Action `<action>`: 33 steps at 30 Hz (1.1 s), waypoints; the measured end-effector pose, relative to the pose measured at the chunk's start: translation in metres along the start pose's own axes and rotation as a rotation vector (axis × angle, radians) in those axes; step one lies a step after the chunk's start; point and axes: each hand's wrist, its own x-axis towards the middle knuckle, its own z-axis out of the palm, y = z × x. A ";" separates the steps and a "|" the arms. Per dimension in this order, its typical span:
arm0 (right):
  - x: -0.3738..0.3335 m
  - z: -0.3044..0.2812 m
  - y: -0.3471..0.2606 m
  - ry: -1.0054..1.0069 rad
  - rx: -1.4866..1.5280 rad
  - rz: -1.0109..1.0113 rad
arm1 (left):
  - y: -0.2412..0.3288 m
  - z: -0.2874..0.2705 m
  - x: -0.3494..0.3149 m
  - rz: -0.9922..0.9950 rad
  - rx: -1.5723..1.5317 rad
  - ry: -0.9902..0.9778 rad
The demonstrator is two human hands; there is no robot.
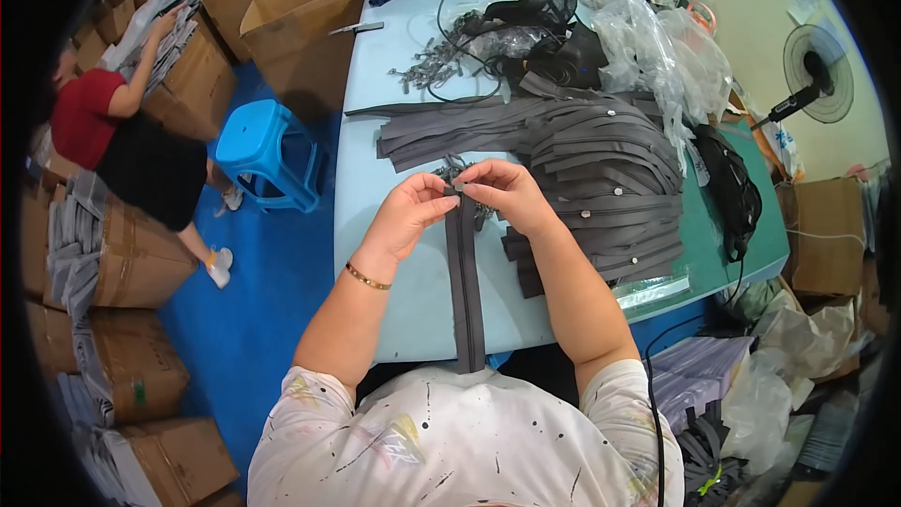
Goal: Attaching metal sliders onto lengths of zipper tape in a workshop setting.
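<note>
A long dark grey zipper tape point(465, 291) hangs from my fingertips over the near table edge, its lower end against my shirt. My left hand point(413, 211) pinches its upper end. Close against it, my right hand point(509, 195) is closed in a pinch on a small grey piece that looks like a zipper slider point(458, 186); the fingertips partly hide it. Just behind my fingers lies a small heap of grey zipper sliders point(453, 167). Stacked zipper tapes point(601, 164) cover the table to the right, with more tapes point(450, 131) lying flat beyond my hands.
Further back on the pale table point(375, 225) are loose sliders point(441, 61), a black bag point(554, 38) and clear plastic bags point(648, 56). A blue stool point(267, 155) stands left, near cardboard boxes point(141, 253) and another person point(131, 131). A fan point(815, 75) is at the right.
</note>
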 end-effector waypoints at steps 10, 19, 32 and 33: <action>-0.003 -0.002 -0.002 -0.064 0.049 0.070 | -0.002 -0.002 0.000 -0.041 -0.049 -0.069; -0.003 0.000 -0.004 -0.072 0.024 0.063 | -0.001 -0.002 0.000 -0.049 -0.074 -0.080; -0.003 0.007 -0.002 -0.026 -0.069 -0.013 | -0.001 0.000 -0.001 -0.040 -0.117 -0.070; -0.001 0.009 0.001 -0.026 -0.069 -0.015 | -0.001 0.001 -0.001 0.020 -0.092 -0.055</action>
